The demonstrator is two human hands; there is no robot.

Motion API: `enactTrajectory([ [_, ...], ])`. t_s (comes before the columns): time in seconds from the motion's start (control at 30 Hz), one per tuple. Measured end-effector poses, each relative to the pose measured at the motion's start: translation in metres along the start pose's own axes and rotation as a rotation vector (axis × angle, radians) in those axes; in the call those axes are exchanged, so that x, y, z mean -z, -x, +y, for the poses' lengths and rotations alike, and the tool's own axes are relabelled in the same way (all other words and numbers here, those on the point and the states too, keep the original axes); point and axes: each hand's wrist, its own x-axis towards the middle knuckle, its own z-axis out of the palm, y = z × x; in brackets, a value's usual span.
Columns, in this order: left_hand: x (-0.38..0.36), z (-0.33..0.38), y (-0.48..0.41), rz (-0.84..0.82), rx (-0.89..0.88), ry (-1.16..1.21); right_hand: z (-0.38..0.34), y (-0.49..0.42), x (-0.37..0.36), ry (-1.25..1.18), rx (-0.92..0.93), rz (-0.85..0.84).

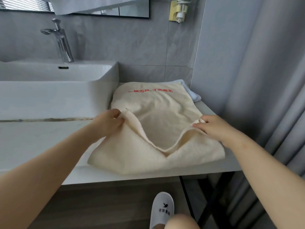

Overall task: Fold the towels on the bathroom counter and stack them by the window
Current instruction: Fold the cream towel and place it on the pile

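A cream towel (155, 113) with red lettering near its far end lies spread on the white counter (41, 142), to the right of the sink. Its near edge is lifted and doubled toward the far end. My left hand (109, 123) pinches the left corner of that lifted edge. My right hand (214, 128) pinches the right corner. Between the two hands the edge sags in a curve. A light blue towel (192, 91) peeks out from under the cream towel's far right corner, against the wall.
A white basin (54, 75) with a chrome tap (61, 42) stands at the left. Grey tiled walls close the back and the right side. A grey curtain (272, 96) hangs at the right. Below the counter edge is my foot in a white slipper (162, 209).
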Motion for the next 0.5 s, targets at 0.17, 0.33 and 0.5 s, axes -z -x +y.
enactTrajectory([
  [0.17,-0.018,-0.008,-0.024,0.150,0.014,-0.173,0.004,-0.024,-0.015,0.078,0.008,0.076],
  [0.33,0.011,0.014,-0.053,0.237,-0.056,-0.211,-0.013,-0.063,0.005,0.015,0.029,0.040],
  [0.5,0.033,0.033,-0.096,0.266,0.017,0.008,-0.043,-0.103,0.022,-0.289,-0.064,-0.141],
])
